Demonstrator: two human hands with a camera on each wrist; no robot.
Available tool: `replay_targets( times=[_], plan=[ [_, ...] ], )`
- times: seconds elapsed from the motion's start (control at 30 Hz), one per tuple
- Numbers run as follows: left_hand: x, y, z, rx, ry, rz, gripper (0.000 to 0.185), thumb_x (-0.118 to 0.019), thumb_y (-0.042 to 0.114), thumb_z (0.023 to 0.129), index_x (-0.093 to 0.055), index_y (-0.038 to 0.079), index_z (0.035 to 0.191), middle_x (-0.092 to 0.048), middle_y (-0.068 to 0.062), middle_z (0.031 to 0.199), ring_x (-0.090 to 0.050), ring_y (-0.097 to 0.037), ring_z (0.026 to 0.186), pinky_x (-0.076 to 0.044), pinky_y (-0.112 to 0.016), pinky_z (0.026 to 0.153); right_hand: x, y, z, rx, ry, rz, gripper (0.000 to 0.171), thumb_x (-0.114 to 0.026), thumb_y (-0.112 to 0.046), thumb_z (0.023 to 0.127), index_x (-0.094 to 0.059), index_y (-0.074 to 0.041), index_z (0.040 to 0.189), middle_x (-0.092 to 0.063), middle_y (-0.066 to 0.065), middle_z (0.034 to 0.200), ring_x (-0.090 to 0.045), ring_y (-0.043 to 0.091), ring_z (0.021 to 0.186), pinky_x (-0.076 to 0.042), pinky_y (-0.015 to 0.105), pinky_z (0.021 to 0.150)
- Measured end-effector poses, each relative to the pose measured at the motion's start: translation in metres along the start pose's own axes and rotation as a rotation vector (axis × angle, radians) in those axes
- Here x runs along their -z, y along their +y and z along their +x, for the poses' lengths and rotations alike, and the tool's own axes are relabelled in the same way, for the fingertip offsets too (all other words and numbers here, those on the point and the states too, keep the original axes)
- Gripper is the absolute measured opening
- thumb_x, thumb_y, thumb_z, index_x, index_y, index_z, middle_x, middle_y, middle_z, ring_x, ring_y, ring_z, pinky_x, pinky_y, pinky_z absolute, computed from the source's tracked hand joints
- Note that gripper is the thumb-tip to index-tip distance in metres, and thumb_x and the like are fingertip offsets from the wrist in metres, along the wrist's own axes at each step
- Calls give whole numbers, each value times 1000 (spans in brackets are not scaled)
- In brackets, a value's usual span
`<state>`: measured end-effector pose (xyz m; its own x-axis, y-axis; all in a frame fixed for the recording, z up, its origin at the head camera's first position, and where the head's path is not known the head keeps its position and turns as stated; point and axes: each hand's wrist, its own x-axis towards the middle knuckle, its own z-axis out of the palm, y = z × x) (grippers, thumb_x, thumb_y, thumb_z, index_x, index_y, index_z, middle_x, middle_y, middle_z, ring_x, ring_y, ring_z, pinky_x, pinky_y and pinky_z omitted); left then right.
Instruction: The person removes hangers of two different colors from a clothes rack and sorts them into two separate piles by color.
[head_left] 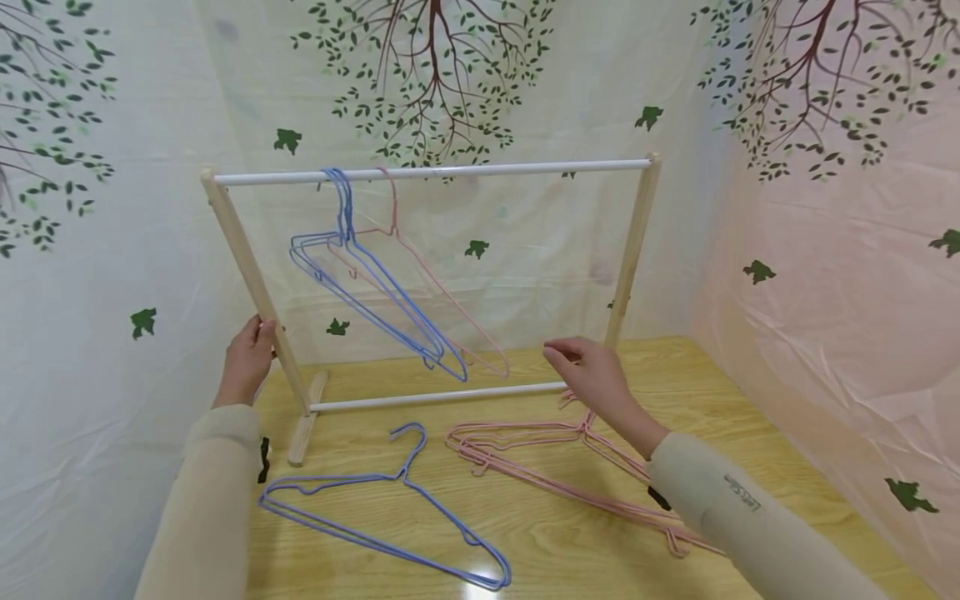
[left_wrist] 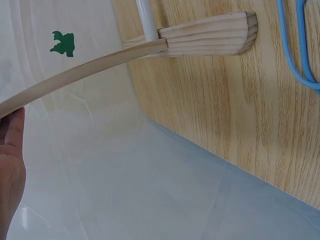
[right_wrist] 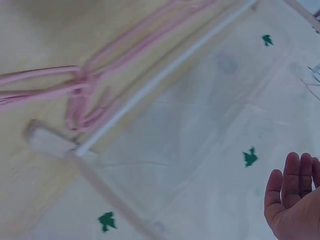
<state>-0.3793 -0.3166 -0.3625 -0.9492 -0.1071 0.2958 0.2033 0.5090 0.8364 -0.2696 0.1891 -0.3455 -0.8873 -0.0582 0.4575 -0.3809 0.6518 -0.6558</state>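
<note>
You have one wooden rack (head_left: 247,267) standing at the far side of the table. On its top rail hang about three blue hangers (head_left: 375,292) and one pink hanger (head_left: 442,292). On the table, near left, lies one blue hanger (head_left: 390,517); near right lies a stack of pink hangers (head_left: 540,458), too overlapped to count.

left hand (left_wrist: 11,170): cut off by the left wrist view's edge; grip on the post (left_wrist: 85,72) unseen
right hand (right_wrist: 295,200): cut off at the frame corner
pink hangers (right_wrist: 85,85): blurred; count unclear
blue hanger (left_wrist: 295,45): only a loop shows
</note>
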Motion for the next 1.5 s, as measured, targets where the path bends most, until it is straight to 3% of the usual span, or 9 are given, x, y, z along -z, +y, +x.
replay_targets(
  times=[0.33,0.6,0.83,1.07,1.23,1.5],
  plan=[
    [0,0,1,1,-4,19,60,-27,43,108,-27,7,156,-45,-31,143,-44,-47,129,-41,-57,103,-16,-63,43,-14,-34,58,38,-61,-41,99,-71,-12,121,-72,4,111,-65,20,100,-54,42,87],
    [1,0,2,-20,-36,65,54,-29,31,110,-26,1,155,-44,-34,141,-46,-49,126,-41,-59,103,-31,-91,55,-20,-74,27,39,-65,-41,96,-71,-13,124,-72,3,110,-66,17,97,-54,39,85],
    [1,0,0,-52,-24,115,51,-28,28,110,-30,-3,150,-45,-37,139,-48,-52,122,-42,-61,101,-44,-93,59,-24,-82,-34,39,-68,-41,94,-71,-15,123,-72,2,105,-66,16,92,-55,38,79],
    [-1,-1,0,-69,-16,157,51,-26,30,110,-31,-3,149,-47,-37,136,-51,-53,117,-42,-63,99,-50,-91,61,-7,-32,-4,28,-67,-33,96,-76,-13,114,-74,2,101,-65,15,84,-53,36,74],
    [-3,1,1,-56,-6,156,52,-26,31,110,-30,-2,150,-48,-37,135,-52,-52,116,-41,-63,99,-52,-88,62,67,47,7,21,-66,-24,98,-78,-10,108,-75,3,96,-63,15,75,-52,33,69],
    [-4,0,0,-36,3,162,52,-26,30,110,-30,-2,151,-47,-36,136,-53,-51,115,-41,-63,99,-51,-83,64,209,208,1,17,-66,-18,96,-78,-6,100,-73,6,89,-64,17,74,-53,33,66]
  ],
)
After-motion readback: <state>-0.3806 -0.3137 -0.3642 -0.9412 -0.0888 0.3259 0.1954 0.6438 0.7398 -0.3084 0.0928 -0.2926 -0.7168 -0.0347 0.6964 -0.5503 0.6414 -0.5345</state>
